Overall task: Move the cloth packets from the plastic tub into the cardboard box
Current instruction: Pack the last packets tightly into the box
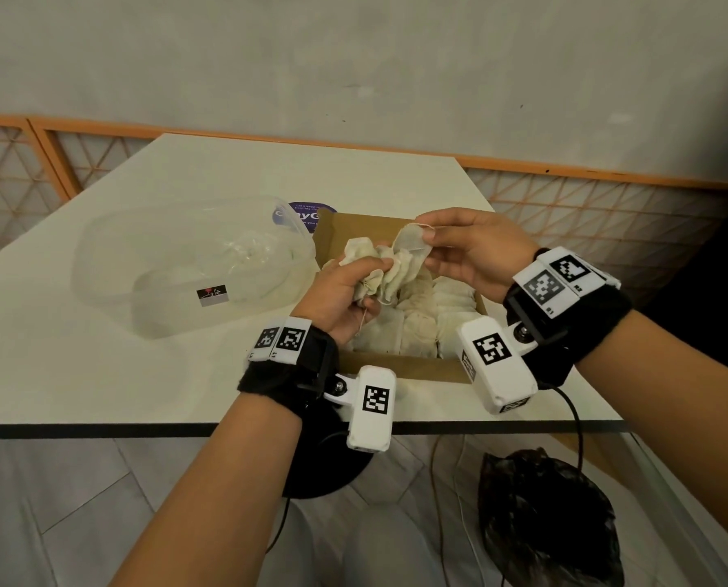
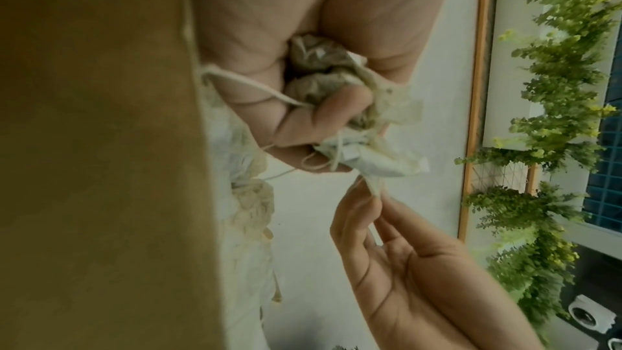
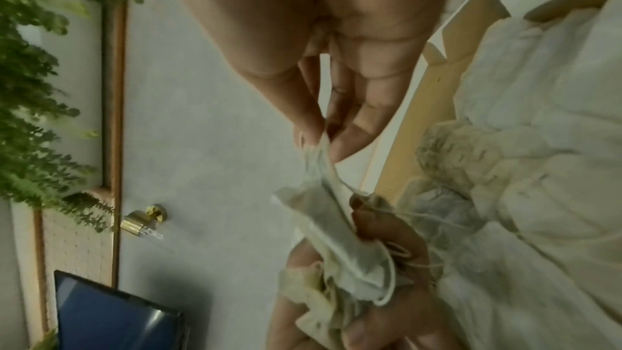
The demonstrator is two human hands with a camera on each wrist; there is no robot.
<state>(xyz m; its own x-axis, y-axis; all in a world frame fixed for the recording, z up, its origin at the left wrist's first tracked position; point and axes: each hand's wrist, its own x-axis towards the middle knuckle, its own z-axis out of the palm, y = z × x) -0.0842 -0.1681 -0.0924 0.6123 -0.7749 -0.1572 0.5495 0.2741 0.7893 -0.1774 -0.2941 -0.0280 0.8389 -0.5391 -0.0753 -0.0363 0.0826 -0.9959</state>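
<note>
My left hand [image 1: 345,286] grips a crumpled bunch of cream cloth packets [image 1: 377,264] with strings, held above the left side of the cardboard box [image 1: 400,366]. In the left wrist view the bunch [image 2: 336,84] sits balled in my curled fingers. My right hand [image 1: 438,243] pinches the top corner of one packet [image 1: 411,243] from that bunch, between thumb and fingertips [image 3: 350,137]. Several cloth packets [image 1: 421,319] lie packed in the box below. The clear plastic tub [image 1: 184,264] stands to the left and looks empty.
The white table [image 1: 78,374] carries the tub and box; its near edge runs just below my wrists. A purple sticker [image 1: 298,216] lies behind the box. An orange lattice rail [image 1: 608,205] backs the table. A black bag [image 1: 552,519] and cables lie on the floor.
</note>
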